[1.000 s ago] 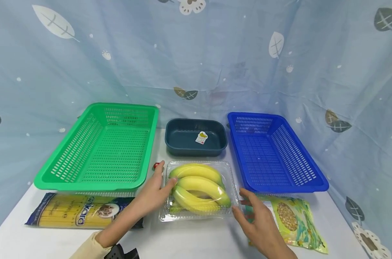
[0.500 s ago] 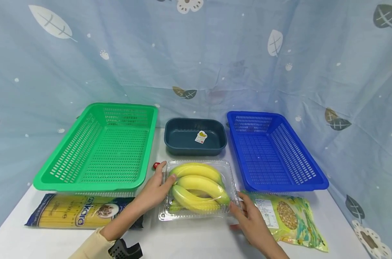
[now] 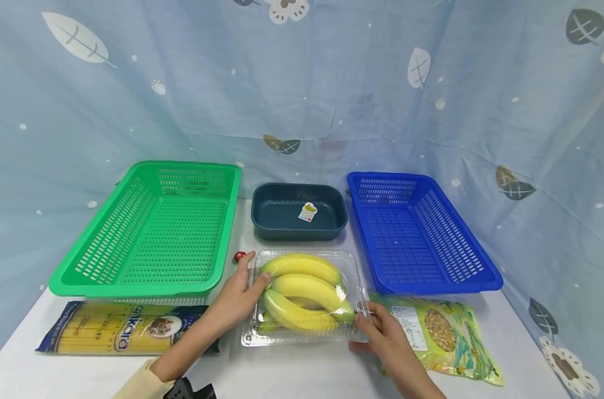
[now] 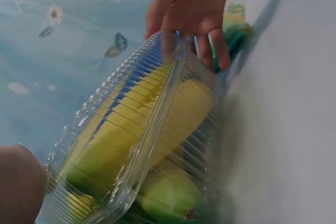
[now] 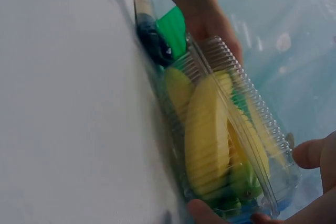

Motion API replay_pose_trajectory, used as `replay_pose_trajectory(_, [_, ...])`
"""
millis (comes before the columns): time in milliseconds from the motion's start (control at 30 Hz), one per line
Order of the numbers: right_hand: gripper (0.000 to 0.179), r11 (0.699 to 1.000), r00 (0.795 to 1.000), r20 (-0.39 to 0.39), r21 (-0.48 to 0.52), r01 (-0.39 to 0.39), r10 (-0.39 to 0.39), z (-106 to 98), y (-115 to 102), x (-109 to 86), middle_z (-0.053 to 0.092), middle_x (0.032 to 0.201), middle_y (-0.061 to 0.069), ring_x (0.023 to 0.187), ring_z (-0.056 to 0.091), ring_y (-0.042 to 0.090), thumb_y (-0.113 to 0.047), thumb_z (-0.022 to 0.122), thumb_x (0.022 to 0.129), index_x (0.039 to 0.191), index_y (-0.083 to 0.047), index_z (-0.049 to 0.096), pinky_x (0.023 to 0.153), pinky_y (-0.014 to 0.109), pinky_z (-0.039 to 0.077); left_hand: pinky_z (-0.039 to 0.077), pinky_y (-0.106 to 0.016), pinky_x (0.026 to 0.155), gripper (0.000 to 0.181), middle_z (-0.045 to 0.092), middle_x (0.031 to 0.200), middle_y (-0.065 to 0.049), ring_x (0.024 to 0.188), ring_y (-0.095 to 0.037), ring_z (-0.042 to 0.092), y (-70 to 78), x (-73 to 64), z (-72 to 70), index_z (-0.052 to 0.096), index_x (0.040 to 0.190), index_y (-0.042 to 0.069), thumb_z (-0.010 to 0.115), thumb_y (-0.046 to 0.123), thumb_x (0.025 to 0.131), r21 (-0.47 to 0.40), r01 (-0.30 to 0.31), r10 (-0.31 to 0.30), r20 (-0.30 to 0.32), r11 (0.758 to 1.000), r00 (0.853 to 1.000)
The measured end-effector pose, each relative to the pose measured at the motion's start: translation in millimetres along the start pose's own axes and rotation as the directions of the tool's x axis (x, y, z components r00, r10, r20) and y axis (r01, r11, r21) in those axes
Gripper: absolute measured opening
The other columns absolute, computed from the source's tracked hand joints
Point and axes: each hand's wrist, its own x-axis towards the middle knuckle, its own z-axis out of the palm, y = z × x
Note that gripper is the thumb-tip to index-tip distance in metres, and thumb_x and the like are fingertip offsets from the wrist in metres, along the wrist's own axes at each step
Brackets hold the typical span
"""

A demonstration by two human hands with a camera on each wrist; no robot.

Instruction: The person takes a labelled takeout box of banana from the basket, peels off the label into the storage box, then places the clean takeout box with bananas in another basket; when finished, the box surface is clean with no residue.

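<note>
A clear plastic clamshell box [image 3: 350, 266] holds several yellow bananas [image 3: 307, 288] with greenish ends, its lid down. My left hand [image 3: 236, 299] grips the box's left side, thumb over the lid's edge and index finger along the side. On the opposite side, my right hand [image 3: 384, 338] grips the near right corner, thumb above and fingers lower, as the right wrist view shows with the thumb [image 5: 310, 153]. The left wrist view shows the banana ends [image 4: 168, 195] through the ribbed wall. Whether the box is off the table, I cannot tell.
Behind the box stands a dark teal tub [image 3: 299, 227] with a banana label [image 3: 308, 211] inside. A green basket [image 3: 182, 238] is left, a blue basket [image 3: 416, 238] right. Spaghetti [image 3: 122, 328] lies front left, a green-yellow bag [image 3: 446, 338] front right. A small red item [image 3: 239, 256] sits beside the left hand.
My right hand has moved in leftward from beside the box and now grips its near right corner. The left hand stays on the left side; the box has barely shifted.
</note>
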Motion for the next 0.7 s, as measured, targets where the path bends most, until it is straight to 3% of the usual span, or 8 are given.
replay_pose_trajectory(200, [0.053, 0.999, 0.998, -0.049, 0.010, 0.047, -0.046, -0.8, -5.0, -15.1, 0.059, 0.125, 0.022, 0.113, 0.061, 0.034, -0.024, 0.061, 0.101, 0.141, 0.005, 0.042, 0.082, 0.045, 0.059, 0.035, -0.065, 0.106, 0.072, 0.039, 0.147, -0.035, 0.135, -0.048, 0.040, 8.9, -10.0, 0.4, 0.016, 0.159, 0.009, 0.051, 0.041, 0.104, 0.017, -0.044, 0.044, -0.020, 0.999, 0.999])
replay_pose_trajectory(367, [0.050, 0.998, 0.997, -0.045, -0.020, 0.063, -0.064, -3.2, -9.9, -25.3, 0.061, 0.121, 0.021, 0.111, 0.063, 0.034, -0.021, 0.059, 0.102, 0.140, 0.006, 0.041, 0.080, 0.046, 0.059, 0.042, -0.063, 0.101, 0.071, 0.045, 0.143, -0.034, 0.128, -0.045, 0.050, 15.8, -18.8, -1.1, 0.017, 0.159, 0.014, 0.052, 0.042, 0.104, 0.027, -0.062, 0.063, -0.038, 0.998, 0.997])
replay_pose_trajectory(533, [0.048, 0.995, 0.994, -0.054, -0.041, 0.093, -0.096, -2.3, -17.1, -33.7, 0.061, 0.122, 0.021, 0.106, 0.066, 0.033, -0.019, 0.059, 0.102, 0.140, 0.006, 0.042, 0.079, 0.042, 0.059, 0.045, -0.060, 0.098, 0.071, 0.038, 0.150, -0.032, 0.129, -0.044, 0.049, 24.3, -28.5, -6.5, 0.016, 0.159, 0.018, 0.052, 0.043, 0.104, 0.001, -0.059, 0.059, -0.043, 0.998, 0.997])
replay_pose_trajectory(700, [0.044, 0.986, 0.982, -0.111, -0.081, 0.143, -0.152, 0.3, -26.5, -39.4, 0.063, 0.120, 0.018, 0.102, 0.066, 0.026, -0.016, 0.063, 0.100, 0.138, 0.002, 0.049, 0.078, 0.034, 0.059, 0.047, -0.057, 0.098, 0.073, 0.030, 0.156, -0.027, 0.123, -0.044, 0.055, 34.0, -39.7, -12.0, 0.011, 0.160, 0.019, 0.051, 0.045, 0.104, -0.060, -0.050, 0.047, -0.052, 0.997, 0.998])
